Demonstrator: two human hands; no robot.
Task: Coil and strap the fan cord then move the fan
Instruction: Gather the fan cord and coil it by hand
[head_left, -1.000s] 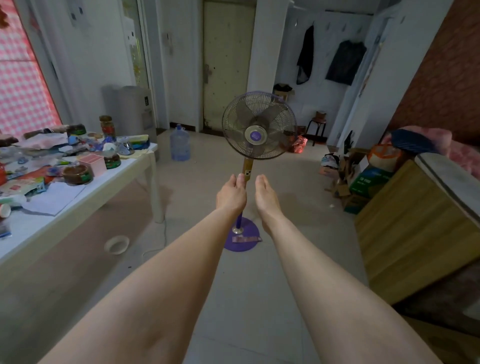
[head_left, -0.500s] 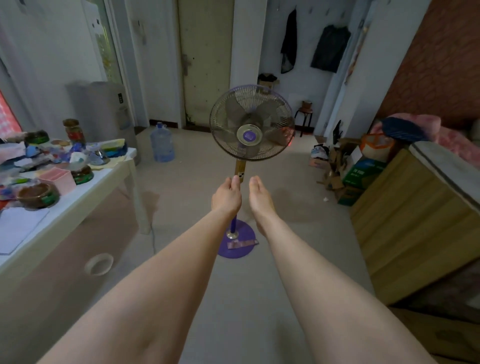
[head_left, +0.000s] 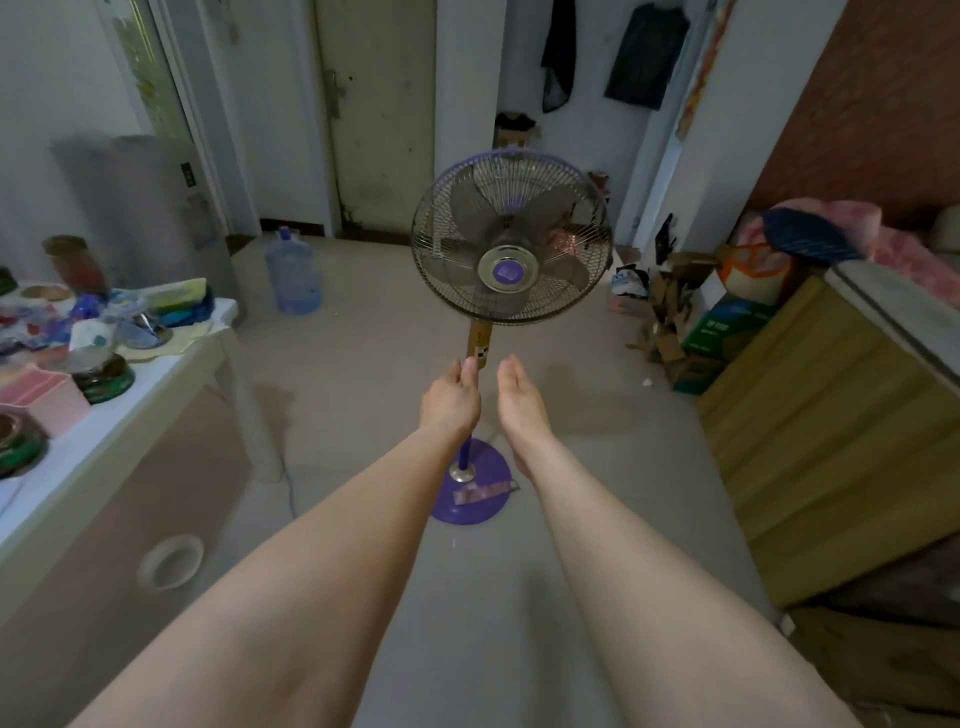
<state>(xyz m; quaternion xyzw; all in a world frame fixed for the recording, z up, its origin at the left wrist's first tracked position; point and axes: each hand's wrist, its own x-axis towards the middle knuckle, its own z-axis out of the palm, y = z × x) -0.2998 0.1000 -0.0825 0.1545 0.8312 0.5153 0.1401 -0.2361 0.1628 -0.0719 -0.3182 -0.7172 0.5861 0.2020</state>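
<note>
1. Fan (head_left: 511, 236): pedestal type, upright on the floor (head_left: 467, 597) mid-room, head facing the wearer. The purple base (head_left: 475, 491) sits flat on the floor, well apart from the table on the left and the wooden cabinet on the right.
2. Left hand (head_left: 451, 400): raised in front of the fan's pole, just under the tan control block (head_left: 480, 343). Fingers curled, thumb up; whether it actually grips the pole cannot be told, since the hand hides the contact.
3. Right hand (head_left: 519, 400): just beside the pole on its right, fingers extended and together, not closed on anything; apparently placed to take the pole from the other side.
4. Cord: not identifiable on the fan; a thin line on the floor by the table leg (head_left: 254, 415) may be it. Coiled or strapped state unknown.
5. Table (head_left: 130, 410): left side, crowded with jars and tubs up to its front edge.
6. Judgement: both hands at mid-pole suit steadying the fan.
</note>
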